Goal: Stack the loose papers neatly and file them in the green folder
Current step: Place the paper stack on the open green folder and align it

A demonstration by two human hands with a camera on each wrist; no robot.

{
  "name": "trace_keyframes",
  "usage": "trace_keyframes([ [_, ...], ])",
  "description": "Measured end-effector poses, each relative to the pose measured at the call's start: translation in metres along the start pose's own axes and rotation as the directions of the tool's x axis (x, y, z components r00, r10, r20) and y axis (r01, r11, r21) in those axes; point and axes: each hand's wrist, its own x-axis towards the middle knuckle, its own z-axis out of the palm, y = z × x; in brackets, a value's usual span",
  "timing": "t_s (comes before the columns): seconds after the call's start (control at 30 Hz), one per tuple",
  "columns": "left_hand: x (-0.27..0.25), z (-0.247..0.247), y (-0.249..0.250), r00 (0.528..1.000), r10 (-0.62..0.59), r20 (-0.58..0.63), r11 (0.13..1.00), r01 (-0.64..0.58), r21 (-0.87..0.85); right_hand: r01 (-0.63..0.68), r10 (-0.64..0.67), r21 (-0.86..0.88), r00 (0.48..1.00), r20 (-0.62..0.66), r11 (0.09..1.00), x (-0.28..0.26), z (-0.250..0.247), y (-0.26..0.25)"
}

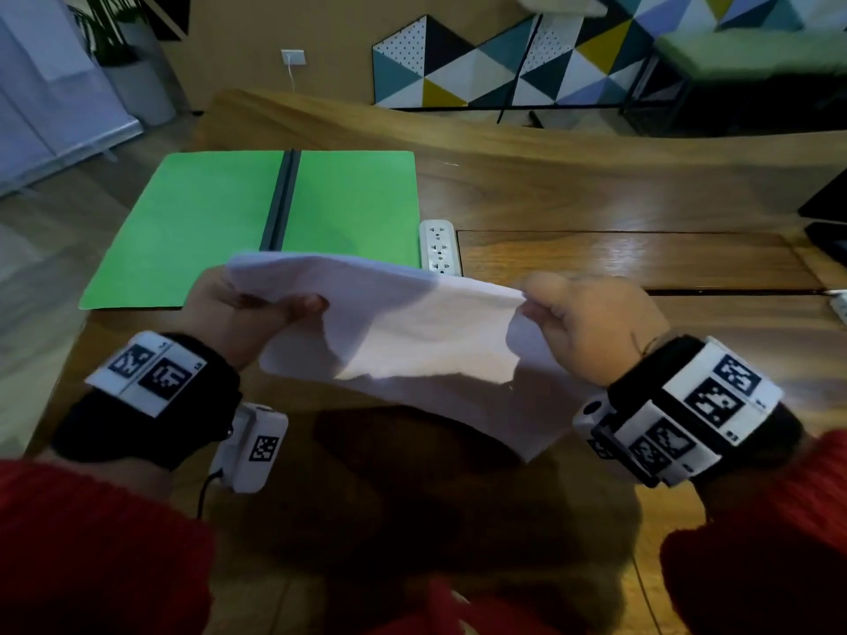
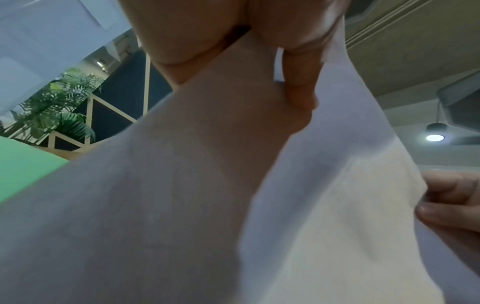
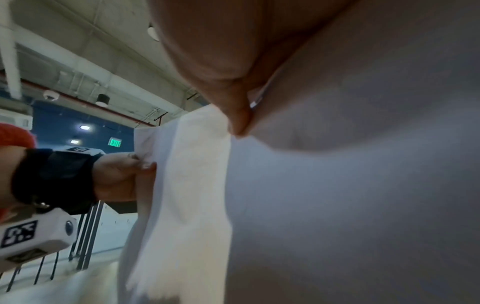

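Observation:
A bundle of white papers hangs in the air above the wooden table, sagging in the middle. My left hand grips its left edge, thumb on top. My right hand pinches its right edge. The green folder lies open and flat at the back left of the table, with a dark spine down its middle. In the left wrist view the papers fill most of the picture, a strip of the green folder showing at the left. In the right wrist view the papers cover the right side.
A white power strip is set in the table just right of the folder. A recessed wooden panel runs to the right. A dark object sits at the far right edge. The floor drops away left of the table.

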Motion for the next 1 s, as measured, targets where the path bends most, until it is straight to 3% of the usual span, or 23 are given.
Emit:
trace_keyframes([
  [0.07, 0.018, 0.005, 0.002, 0.995, 0.008, 0.101, 0.999, -0.003, -0.052, -0.120, 0.120, 0.073, 0.993, 0.005, 0.990, 0.007, 0.009, 0.008],
  [0.13, 0.045, 0.012, -0.016, 0.975, -0.021, 0.222, 0.996, 0.003, 0.085, -0.291, 0.282, 0.134, 0.956, 0.080, 0.947, 0.011, 0.016, 0.025],
  [0.17, 0.058, 0.016, -0.028, 0.961, -0.055, 0.270, 0.957, -0.026, 0.289, -0.364, 0.348, 0.159, 0.930, 0.116, 0.918, 0.011, 0.021, 0.035],
  [0.23, 0.079, 0.022, -0.053, 0.926, -0.152, 0.346, 0.754, -0.118, 0.646, -0.494, 0.466, 0.233, 0.869, 0.168, 0.838, 0.008, 0.034, 0.059],
  [0.3, 0.091, 0.032, -0.068, 0.893, -0.237, 0.383, 0.636, -0.156, 0.756, -0.590, 0.551, 0.341, 0.807, 0.213, 0.732, 0.001, 0.049, 0.078],
  [0.4, 0.102, 0.052, -0.077, 0.866, -0.264, 0.424, 0.564, -0.218, 0.797, -0.666, 0.649, 0.543, 0.714, 0.264, 0.512, -0.010, 0.068, 0.096],
  [0.47, 0.108, 0.067, -0.077, 0.855, -0.276, 0.439, 0.500, -0.262, 0.825, -0.683, 0.691, 0.640, 0.651, 0.315, 0.352, -0.016, 0.076, 0.101],
  [0.57, 0.112, 0.083, -0.078, 0.833, -0.323, 0.449, 0.404, -0.308, 0.861, -0.671, 0.727, 0.700, 0.605, 0.326, 0.245, -0.020, 0.086, 0.103],
  [0.77, 0.108, 0.084, -0.081, 0.767, -0.438, 0.469, 0.329, -0.349, 0.877, -0.624, 0.754, 0.768, 0.571, 0.325, 0.143, -0.019, 0.086, 0.092],
  [1.0, 0.063, 0.056, -0.082, 0.720, -0.487, 0.494, 0.274, -0.411, 0.869, -0.559, 0.753, 0.817, 0.596, 0.280, 0.139, -0.027, 0.076, 0.069],
])
